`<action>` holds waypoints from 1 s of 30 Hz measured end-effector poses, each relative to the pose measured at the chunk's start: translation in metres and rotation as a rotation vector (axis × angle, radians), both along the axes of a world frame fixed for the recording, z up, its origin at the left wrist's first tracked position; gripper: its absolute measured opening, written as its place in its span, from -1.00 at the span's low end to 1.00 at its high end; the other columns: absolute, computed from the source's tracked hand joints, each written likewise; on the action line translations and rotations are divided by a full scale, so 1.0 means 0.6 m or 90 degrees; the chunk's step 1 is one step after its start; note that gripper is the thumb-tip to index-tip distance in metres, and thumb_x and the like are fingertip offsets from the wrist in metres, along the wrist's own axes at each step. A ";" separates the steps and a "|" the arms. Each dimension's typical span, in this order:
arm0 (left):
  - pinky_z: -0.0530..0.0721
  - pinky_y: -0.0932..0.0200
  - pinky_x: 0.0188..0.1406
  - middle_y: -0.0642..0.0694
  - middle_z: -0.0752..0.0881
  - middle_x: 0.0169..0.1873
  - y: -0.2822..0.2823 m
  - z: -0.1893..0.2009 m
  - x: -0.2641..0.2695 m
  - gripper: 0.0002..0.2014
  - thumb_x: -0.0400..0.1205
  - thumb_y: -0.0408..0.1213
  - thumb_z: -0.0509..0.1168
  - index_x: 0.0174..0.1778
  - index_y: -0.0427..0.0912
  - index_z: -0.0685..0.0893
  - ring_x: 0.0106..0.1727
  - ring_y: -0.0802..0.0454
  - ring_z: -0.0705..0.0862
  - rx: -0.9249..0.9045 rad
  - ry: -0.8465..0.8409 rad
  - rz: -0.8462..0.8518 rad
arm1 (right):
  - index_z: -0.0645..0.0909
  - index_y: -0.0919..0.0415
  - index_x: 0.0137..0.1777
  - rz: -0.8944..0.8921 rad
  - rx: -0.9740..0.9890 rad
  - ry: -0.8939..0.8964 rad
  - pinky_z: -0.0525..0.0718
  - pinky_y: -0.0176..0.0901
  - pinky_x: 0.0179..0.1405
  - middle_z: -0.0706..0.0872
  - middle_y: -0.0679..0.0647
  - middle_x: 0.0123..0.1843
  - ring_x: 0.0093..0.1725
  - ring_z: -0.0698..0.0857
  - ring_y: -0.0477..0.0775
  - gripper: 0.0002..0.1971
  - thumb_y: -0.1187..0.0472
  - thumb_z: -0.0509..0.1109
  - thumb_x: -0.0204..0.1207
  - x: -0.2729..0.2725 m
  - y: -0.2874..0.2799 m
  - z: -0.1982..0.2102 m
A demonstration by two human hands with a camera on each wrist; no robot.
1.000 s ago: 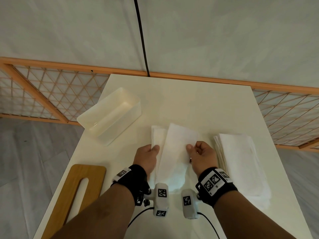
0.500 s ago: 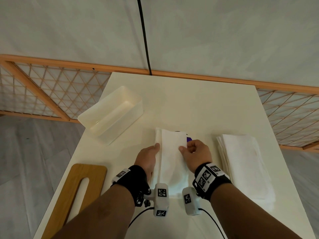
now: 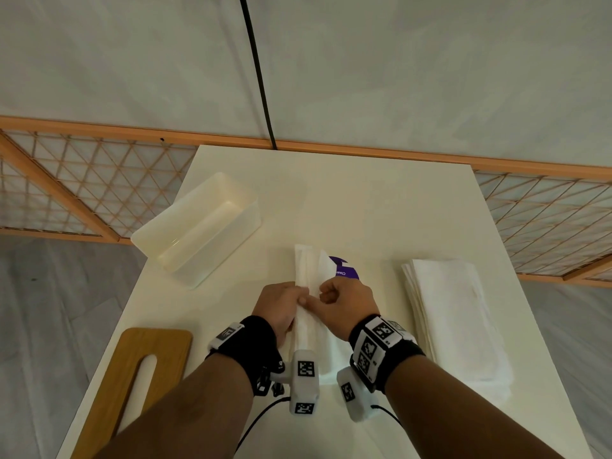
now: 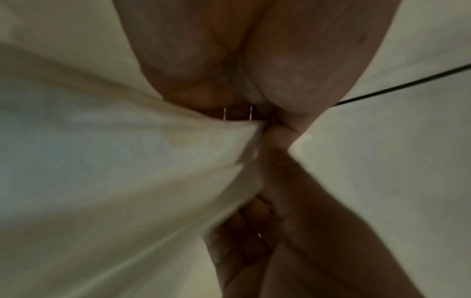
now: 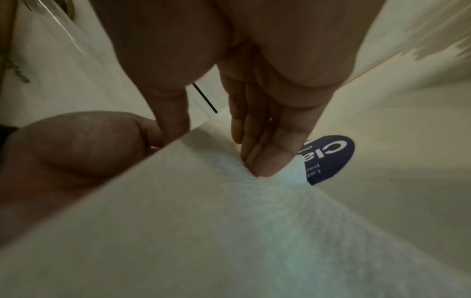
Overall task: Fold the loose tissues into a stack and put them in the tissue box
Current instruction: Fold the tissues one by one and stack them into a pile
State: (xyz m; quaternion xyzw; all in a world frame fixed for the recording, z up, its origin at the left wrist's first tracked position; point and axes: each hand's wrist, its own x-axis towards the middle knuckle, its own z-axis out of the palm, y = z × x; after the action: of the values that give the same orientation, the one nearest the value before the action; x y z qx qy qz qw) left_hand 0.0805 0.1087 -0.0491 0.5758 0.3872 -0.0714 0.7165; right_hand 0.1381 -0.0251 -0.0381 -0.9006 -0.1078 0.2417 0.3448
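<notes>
A white tissue point(image 3: 306, 270) lies mid-table as a narrow lengthwise strip. My left hand point(image 3: 299, 298) pinches its left edge, and my right hand point(image 3: 323, 298) meets it there, thumb and fingers gripping the folded-over edge. In the right wrist view my right fingers point(image 5: 262, 157) press into the tissue point(image 5: 229, 231) with the left hand point(image 5: 76, 145) beside them. In the left wrist view the tissue point(image 4: 102, 161) bunches at my left fingertips. The open cream tissue box point(image 3: 159, 236) stands at the back left. A stack of tissues point(image 3: 453, 319) lies to the right.
A purple printed label point(image 3: 344, 270) shows on the table just right of the tissue. A wooden lid with a slot point(image 3: 109, 385) lies at the front left edge. A black cable point(image 3: 261, 94) runs down the wall behind. The table's edges are near on both sides.
My right hand carried the tissue's right edge leftward onto the left hand, narrowing the sheet to a strip. The purple label under it came into view.
</notes>
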 end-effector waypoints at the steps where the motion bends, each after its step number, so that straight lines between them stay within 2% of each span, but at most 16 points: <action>1: 0.73 -0.13 -0.06 -0.46 0.82 -0.06 -0.001 0.001 0.000 -0.79 0.61 -0.36 0.35 -0.02 -0.43 0.82 -0.16 -0.28 0.78 -0.011 -0.001 -0.001 | 0.70 0.01 0.11 0.017 -0.020 -0.002 0.65 -0.33 -0.01 0.76 -0.16 -0.04 -0.02 0.72 -0.16 -0.55 -0.27 0.60 0.39 0.001 0.001 0.000; 3: 0.75 -0.17 -0.01 -0.39 0.84 -0.07 -0.004 0.000 0.001 -0.78 0.68 -0.35 0.31 0.01 -0.40 0.82 -0.14 -0.27 0.79 -0.013 0.004 0.000 | 0.73 0.03 0.04 0.035 -0.039 -0.012 0.67 -0.32 -0.04 0.78 -0.12 -0.08 -0.04 0.74 -0.12 -0.71 -0.11 0.58 0.45 0.000 0.002 -0.001; 4: 0.73 -0.20 -0.01 -0.41 0.83 -0.08 -0.004 -0.001 0.002 -0.77 0.68 -0.34 0.32 0.02 -0.43 0.81 -0.14 -0.27 0.77 -0.007 0.003 0.004 | 0.73 0.07 -0.07 0.030 -0.038 -0.018 0.68 -0.30 -0.11 0.78 -0.07 -0.15 -0.10 0.73 -0.07 -0.84 0.00 0.53 0.50 0.000 0.002 0.000; 5: 0.70 -0.20 -0.05 -0.44 0.81 -0.11 -0.005 -0.001 0.002 -0.76 0.66 -0.32 0.34 0.02 -0.48 0.77 -0.16 -0.27 0.74 0.003 0.000 0.011 | 0.69 0.11 -0.22 0.019 -0.037 -0.024 0.65 -0.28 -0.23 0.75 -0.02 -0.25 -0.17 0.69 -0.01 -0.87 0.11 0.45 0.53 -0.001 0.000 0.001; 7: 0.62 -0.14 -0.14 -0.44 0.74 -0.22 -0.005 -0.002 0.002 -0.66 0.55 -0.23 0.40 -0.04 -0.54 0.71 -0.21 -0.24 0.69 0.030 0.003 0.033 | 0.58 0.17 -0.37 -0.015 -0.039 -0.031 0.47 -0.32 -0.44 0.65 0.05 -0.36 -0.32 0.59 0.03 -0.78 0.22 0.33 0.53 -0.003 -0.001 0.002; 10: 0.57 -0.07 -0.21 -0.28 0.64 -0.34 -0.002 -0.018 0.007 -0.54 0.25 -0.02 0.40 -0.23 -0.43 0.66 -0.29 -0.17 0.62 0.075 0.009 0.039 | 0.55 0.24 -0.35 -0.062 -0.033 -0.047 0.37 -0.39 -0.56 0.59 0.05 -0.41 -0.43 0.50 -0.02 -0.79 0.25 0.29 0.52 -0.008 -0.002 0.010; 12: 0.53 -0.05 -0.23 -0.23 0.61 -0.38 -0.003 -0.017 0.007 -0.58 0.28 -0.01 0.34 -0.29 -0.39 0.63 -0.32 -0.14 0.58 0.101 0.004 0.024 | 0.50 0.23 -0.37 -0.057 -0.025 -0.066 0.37 -0.42 -0.60 0.52 0.02 -0.45 -0.46 0.45 -0.05 -0.76 0.28 0.29 0.54 -0.013 0.000 0.018; 14: 0.49 -0.04 -0.26 -0.21 0.60 -0.40 -0.008 -0.011 0.005 -0.62 0.34 -0.05 0.28 -0.29 -0.39 0.65 -0.33 -0.13 0.55 0.119 0.006 0.015 | 0.41 0.18 -0.43 -0.032 -0.016 -0.092 0.41 -0.41 -0.57 0.47 -0.02 -0.49 -0.48 0.41 -0.08 -0.69 0.29 0.29 0.57 -0.017 0.004 0.022; 17: 0.58 -0.13 -0.26 -0.24 0.67 -0.36 -0.015 -0.008 0.005 -0.52 0.38 0.02 0.28 -0.20 -0.44 0.67 -0.30 -0.14 0.59 0.115 -0.004 0.023 | 0.38 0.13 -0.42 0.057 -0.041 -0.100 0.38 -0.39 -0.53 0.48 -0.04 -0.46 -0.46 0.42 -0.12 -0.66 0.24 0.32 0.61 -0.021 0.015 0.022; 19: 0.62 -0.11 -0.24 -0.20 0.72 -0.34 -0.018 -0.003 0.004 -0.52 0.56 0.06 0.28 -0.20 -0.40 0.71 -0.29 -0.15 0.64 0.090 -0.009 0.030 | 0.54 0.13 -0.32 0.133 -0.039 -0.087 0.40 -0.42 -0.44 0.59 -0.04 -0.36 -0.36 0.54 -0.13 -0.76 0.15 0.38 0.60 -0.028 0.020 0.020; 20: 0.66 -0.07 -0.21 -0.17 0.77 -0.33 -0.018 -0.002 0.004 -0.51 0.62 0.10 0.29 -0.20 -0.35 0.73 -0.27 -0.19 0.70 0.065 -0.011 0.031 | 0.65 0.15 -0.20 0.164 -0.018 -0.077 0.50 -0.40 -0.34 0.65 -0.03 -0.28 -0.27 0.62 -0.09 -0.85 0.13 0.41 0.57 -0.033 0.021 0.022; 22: 0.81 -0.12 -0.01 -0.18 0.86 -0.23 -0.016 0.000 -0.001 -0.55 0.52 0.13 0.43 -0.11 -0.28 0.78 -0.15 -0.20 0.84 0.043 -0.019 0.023 | 0.77 0.19 -0.05 0.193 0.037 -0.035 0.72 -0.19 -0.15 0.75 0.00 -0.20 -0.16 0.72 -0.01 -0.87 0.18 0.42 0.53 -0.041 0.017 0.024; 24: 0.82 -0.31 0.08 -0.19 0.88 -0.16 -0.010 -0.003 -0.008 -0.64 0.38 -0.04 0.48 -0.04 -0.24 0.81 -0.08 -0.25 0.86 0.065 -0.027 0.017 | 0.81 0.17 -0.09 0.137 0.076 -0.014 0.75 -0.13 -0.12 0.81 0.01 -0.20 -0.17 0.75 0.00 -0.89 0.25 0.44 0.50 -0.040 0.005 0.023; 26: 0.80 -0.37 0.09 -0.17 0.88 -0.11 -0.001 0.002 -0.011 -0.80 0.48 -0.22 0.44 -0.02 -0.16 0.80 -0.03 -0.27 0.85 0.105 -0.033 0.007 | 0.75 0.08 -0.10 -0.024 0.073 -0.041 0.65 -0.22 -0.19 0.79 -0.06 -0.18 -0.18 0.72 -0.02 -0.93 0.23 0.49 0.45 -0.029 -0.012 0.015; 28: 0.81 -0.26 0.12 -0.14 0.87 -0.03 0.006 0.010 -0.011 -0.86 0.66 -0.37 0.37 0.07 -0.11 0.77 0.05 -0.27 0.83 0.110 -0.066 -0.015 | 0.58 0.09 0.06 -0.169 0.079 -0.010 0.56 -0.21 -0.21 0.71 -0.07 -0.05 -0.13 0.66 -0.07 -0.70 0.19 0.57 0.38 -0.018 -0.030 0.008; 30: 0.82 -0.13 0.07 -0.16 0.86 0.05 0.009 0.027 -0.010 -0.80 0.73 -0.43 0.31 0.20 -0.14 0.74 0.14 -0.30 0.81 0.078 -0.124 -0.051 | 0.48 0.11 0.23 -0.216 0.194 0.133 0.63 -0.16 -0.18 0.70 -0.05 0.06 -0.04 0.70 -0.04 -0.44 0.20 0.62 0.25 -0.012 -0.038 0.012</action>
State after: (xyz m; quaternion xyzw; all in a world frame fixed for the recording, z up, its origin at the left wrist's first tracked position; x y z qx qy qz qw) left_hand 0.0743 0.1139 -0.0329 0.6380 0.2958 -0.0200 0.7107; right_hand 0.1308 -0.0481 -0.0307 -0.8138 0.0458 0.2532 0.5211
